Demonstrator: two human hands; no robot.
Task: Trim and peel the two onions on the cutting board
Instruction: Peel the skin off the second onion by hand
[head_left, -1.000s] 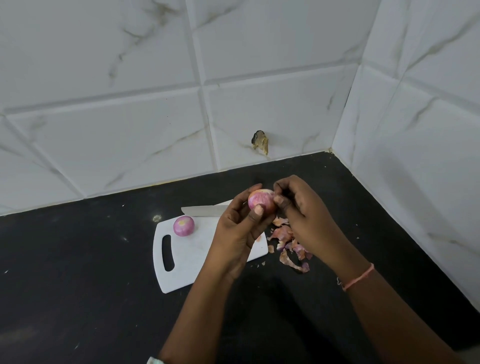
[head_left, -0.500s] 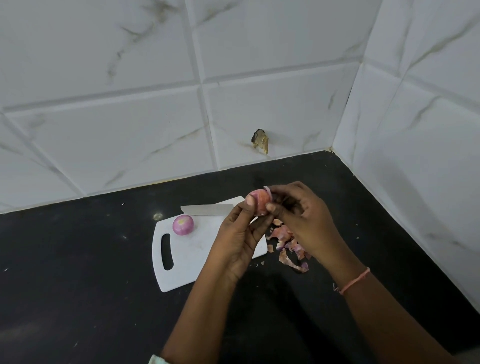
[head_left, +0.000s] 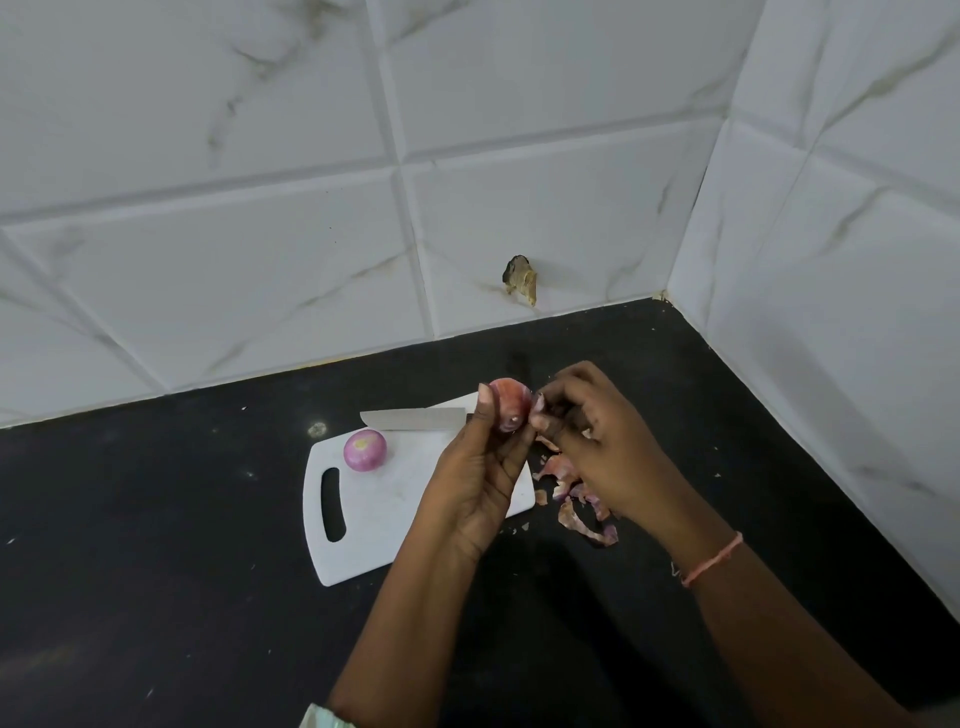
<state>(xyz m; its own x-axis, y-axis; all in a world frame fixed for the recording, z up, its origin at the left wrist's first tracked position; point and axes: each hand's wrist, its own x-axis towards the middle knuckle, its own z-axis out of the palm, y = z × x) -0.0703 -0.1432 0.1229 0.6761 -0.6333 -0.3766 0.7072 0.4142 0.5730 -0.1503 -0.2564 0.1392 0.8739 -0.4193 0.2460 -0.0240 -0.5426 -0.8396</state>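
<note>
My left hand (head_left: 480, 483) holds a small pink onion (head_left: 510, 406) up above the white cutting board (head_left: 384, 514), fingers curled round it. My right hand (head_left: 597, 436) touches the onion's right side and pinches a strip of its skin at the fingertips. A second onion (head_left: 364, 450), peeled and purple with a trimmed top, rests on the board near its handle slot. A knife (head_left: 415, 419) lies along the board's far edge, its handle hidden behind my left hand.
A pile of onion skins (head_left: 576, 499) lies on the black countertop (head_left: 156, 545) just right of the board. White tiled walls close the back and right side. A brownish scrap (head_left: 521, 279) sticks to the back wall.
Both hands lifted the onion slightly and turned it. My right fingers shifted from its top to its right side and now pull on a strip of skin.
</note>
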